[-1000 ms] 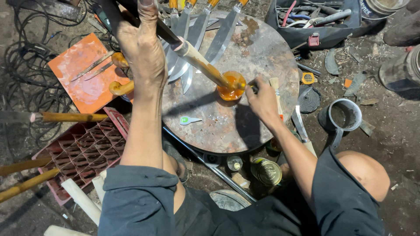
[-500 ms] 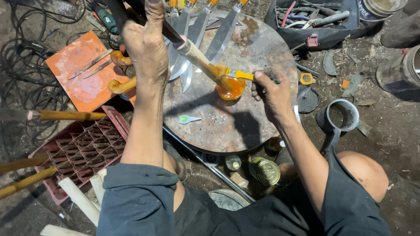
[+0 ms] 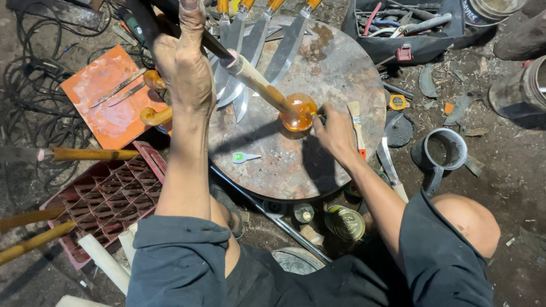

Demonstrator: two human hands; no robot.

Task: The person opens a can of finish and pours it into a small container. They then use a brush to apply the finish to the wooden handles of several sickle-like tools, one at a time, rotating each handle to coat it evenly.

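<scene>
My left hand (image 3: 185, 68) is raised and gripped around the dark blade of a knife. Its pale wooden handle (image 3: 259, 82) slants down to the right over a round rusty metal table (image 3: 341, 62). The handle's butt (image 3: 298, 112) is coated in glossy orange. The fingertips of my right hand (image 3: 335, 133) are pinched together right at that orange butt; whether they hold anything is hidden. A small wooden paintbrush (image 3: 356, 120) lies just beside that hand.
Several orange-handled knives (image 3: 284, 40) fan out on the table's far side. An orange board (image 3: 108, 105) with blades and a red crate (image 3: 108, 199) are at the left, with cables (image 3: 28, 85) beyond. A metal mug (image 3: 445, 150), a tin can (image 3: 347, 224) and a tool tray (image 3: 409, 28) stand at the right.
My right hand has slid left across the table and its fingertips now meet the orange butt. The left hand has kept the knife raised in nearly the same pose.
</scene>
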